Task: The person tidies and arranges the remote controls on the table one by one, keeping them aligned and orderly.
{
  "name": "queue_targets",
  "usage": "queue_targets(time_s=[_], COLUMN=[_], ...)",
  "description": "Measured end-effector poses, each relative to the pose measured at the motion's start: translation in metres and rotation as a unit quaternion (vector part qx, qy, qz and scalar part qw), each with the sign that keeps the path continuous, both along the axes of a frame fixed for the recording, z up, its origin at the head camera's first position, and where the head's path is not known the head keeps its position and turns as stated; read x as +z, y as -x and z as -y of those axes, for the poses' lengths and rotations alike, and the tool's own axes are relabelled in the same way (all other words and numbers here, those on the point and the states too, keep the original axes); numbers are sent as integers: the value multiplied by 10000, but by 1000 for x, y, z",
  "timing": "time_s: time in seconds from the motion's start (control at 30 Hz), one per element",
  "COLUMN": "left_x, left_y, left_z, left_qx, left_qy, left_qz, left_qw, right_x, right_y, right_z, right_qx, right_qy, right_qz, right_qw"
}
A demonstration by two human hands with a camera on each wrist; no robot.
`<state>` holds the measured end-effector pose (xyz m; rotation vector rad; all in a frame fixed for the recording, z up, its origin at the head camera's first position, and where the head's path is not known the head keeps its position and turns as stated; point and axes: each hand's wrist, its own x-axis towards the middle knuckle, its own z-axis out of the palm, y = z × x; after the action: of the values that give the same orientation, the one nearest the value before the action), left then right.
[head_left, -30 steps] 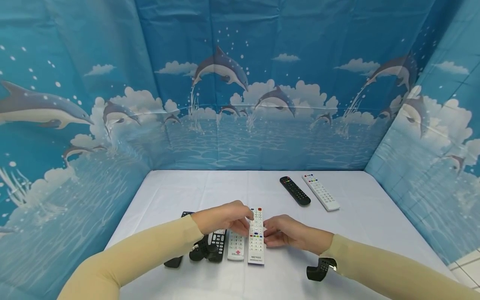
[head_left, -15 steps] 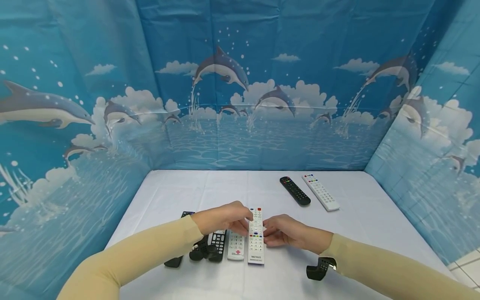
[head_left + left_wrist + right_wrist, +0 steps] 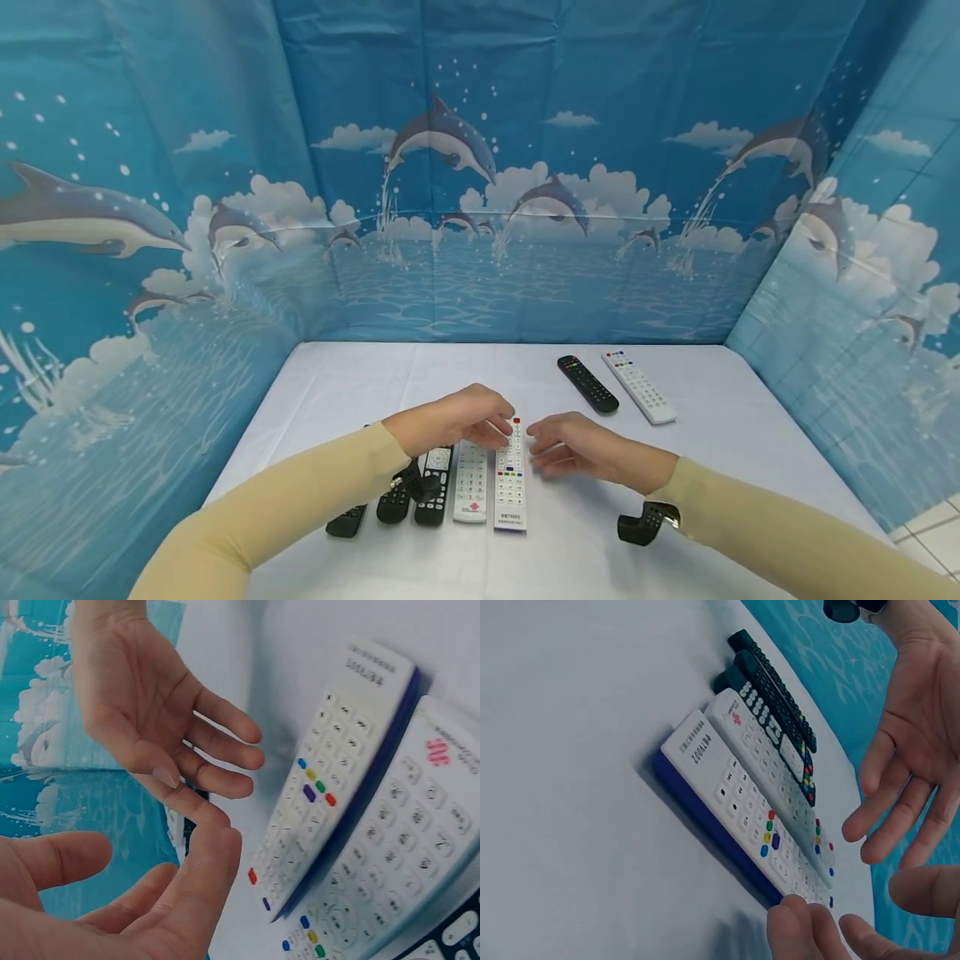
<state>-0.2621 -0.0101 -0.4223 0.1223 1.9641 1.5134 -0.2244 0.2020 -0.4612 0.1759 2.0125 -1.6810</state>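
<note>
My left hand [image 3: 467, 415] hovers over the far end of a white remote control [image 3: 511, 496] with a dark blue underside. Its fingers are loosely bent and hold nothing. On the other side my right hand [image 3: 576, 447] is raised just right of that remote, fingers relaxed, nothing between them. In the left wrist view both hands are clear of the white remote [image 3: 330, 757]. To its left, in a row, lie a pale grey remote [image 3: 470, 487] with a pink logo, a black remote with white buttons [image 3: 430, 510], and two more black remotes, partly hidden by my left arm.
Farther back on the white-covered table [image 3: 405, 375] lie a slanted black remote [image 3: 588, 384] and a slanted white remote [image 3: 639, 387]. A blue dolphin curtain [image 3: 480, 283] encloses the table's back and sides. Each wrist wears a small black camera [image 3: 640, 528].
Both hands have let go of the white remote's sides and lifted away from it, moving slightly up and back. The remote stays at the right end of the row.
</note>
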Motion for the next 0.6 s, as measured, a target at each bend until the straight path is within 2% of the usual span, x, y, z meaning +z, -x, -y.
queue_targets(time_s=[0.2, 0.6], left_x=[9, 15], left_y=[8, 37], left_z=[-4, -25], left_qx=[67, 451], left_qy=[-528, -986], left_qz=[-56, -209], left_qw=[9986, 9939], right_x=[7, 23], right_y=[7, 36], right_z=[-8, -41], right_qx=[15, -100], right_qy=[-315, -606], right_qz=[-306, -752], right_qw=[9990, 9953])
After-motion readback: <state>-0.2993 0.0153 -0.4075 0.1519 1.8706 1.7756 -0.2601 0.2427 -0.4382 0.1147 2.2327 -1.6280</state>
